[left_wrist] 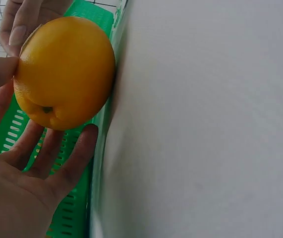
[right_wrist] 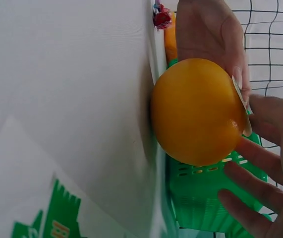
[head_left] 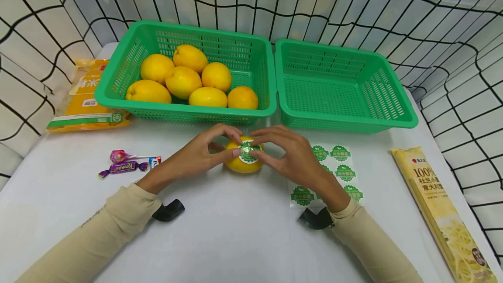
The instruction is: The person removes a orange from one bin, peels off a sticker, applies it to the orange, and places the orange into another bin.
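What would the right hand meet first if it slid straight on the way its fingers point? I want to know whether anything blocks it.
The right hand points leftward; its fingertips already touch the stickered orange, with the left hand just beyond.

The long yellow pasta packet [head_left: 444, 213] reads "100%" over Chinese characters; the purple candy wrapper's [head_left: 122, 168] lettering is too small to read.

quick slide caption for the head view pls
Both hands press a green sticker onto an orange on the white table, in front of two green baskets.

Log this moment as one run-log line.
left hand: steadies orange | right hand: presses green sticker onto it | orange: on table
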Demonstrator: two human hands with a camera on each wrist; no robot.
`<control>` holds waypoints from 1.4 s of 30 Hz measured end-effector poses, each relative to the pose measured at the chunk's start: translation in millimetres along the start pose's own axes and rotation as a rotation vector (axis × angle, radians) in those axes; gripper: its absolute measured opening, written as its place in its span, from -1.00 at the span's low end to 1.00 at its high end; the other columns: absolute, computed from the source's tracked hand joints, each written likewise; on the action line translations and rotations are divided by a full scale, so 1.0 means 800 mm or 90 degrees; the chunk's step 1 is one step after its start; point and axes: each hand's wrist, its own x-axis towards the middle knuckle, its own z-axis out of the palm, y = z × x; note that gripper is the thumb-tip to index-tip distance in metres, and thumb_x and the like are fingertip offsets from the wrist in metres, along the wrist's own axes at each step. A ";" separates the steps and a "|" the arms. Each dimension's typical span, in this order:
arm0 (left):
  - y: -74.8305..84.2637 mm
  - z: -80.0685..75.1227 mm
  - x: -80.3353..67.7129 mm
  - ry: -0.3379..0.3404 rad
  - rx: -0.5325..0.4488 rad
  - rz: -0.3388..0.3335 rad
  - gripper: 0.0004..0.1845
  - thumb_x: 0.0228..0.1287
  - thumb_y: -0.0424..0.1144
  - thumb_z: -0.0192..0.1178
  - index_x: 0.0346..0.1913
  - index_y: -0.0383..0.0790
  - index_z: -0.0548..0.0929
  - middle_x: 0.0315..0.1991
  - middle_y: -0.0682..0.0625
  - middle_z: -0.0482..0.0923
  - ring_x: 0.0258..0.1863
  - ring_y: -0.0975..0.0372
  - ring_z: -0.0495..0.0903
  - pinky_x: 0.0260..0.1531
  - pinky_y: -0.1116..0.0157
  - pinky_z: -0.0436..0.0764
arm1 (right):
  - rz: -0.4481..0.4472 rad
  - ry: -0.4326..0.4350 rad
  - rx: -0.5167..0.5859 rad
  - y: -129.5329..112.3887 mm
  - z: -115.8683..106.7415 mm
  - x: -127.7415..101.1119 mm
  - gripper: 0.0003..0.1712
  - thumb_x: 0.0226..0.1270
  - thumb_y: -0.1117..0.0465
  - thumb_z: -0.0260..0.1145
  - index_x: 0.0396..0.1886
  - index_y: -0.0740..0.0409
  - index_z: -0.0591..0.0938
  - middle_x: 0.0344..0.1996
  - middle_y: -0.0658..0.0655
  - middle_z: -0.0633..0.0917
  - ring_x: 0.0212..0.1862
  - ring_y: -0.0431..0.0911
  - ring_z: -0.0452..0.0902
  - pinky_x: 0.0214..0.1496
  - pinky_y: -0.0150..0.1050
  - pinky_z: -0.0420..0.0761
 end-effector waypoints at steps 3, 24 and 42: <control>-0.002 -0.001 0.000 0.003 0.002 -0.006 -0.81 0.54 -0.22 0.31 0.09 -0.10 0.60 0.33 -0.02 0.54 0.31 0.10 0.50 0.19 -0.05 0.59 | 0.004 0.010 0.025 0.001 -0.001 0.001 -0.86 0.33 0.27 0.58 -0.14 0.12 0.82 0.03 0.06 0.82 0.15 -0.05 0.68 0.20 -0.08 0.67; -0.004 -0.002 0.000 0.015 -0.036 -0.048 -0.74 0.60 -0.15 0.23 0.23 -0.07 0.62 0.26 0.02 0.60 0.29 0.09 0.49 0.16 -0.02 0.57 | 0.120 -0.070 0.201 0.009 0.004 -0.001 -0.68 0.45 0.26 0.48 0.14 0.08 0.72 0.11 0.03 0.72 0.17 -0.07 0.62 0.11 -0.07 0.74; 0.003 0.009 0.001 0.021 0.006 -0.041 -0.56 0.38 -0.19 0.46 0.22 -0.06 0.54 0.26 0.01 0.51 0.26 0.09 0.41 0.15 0.01 0.62 | 0.176 -0.123 0.262 0.013 -0.001 -0.003 -0.73 0.48 0.27 0.44 0.12 0.06 0.71 0.27 0.03 0.68 0.32 -0.06 0.57 0.17 -0.06 0.71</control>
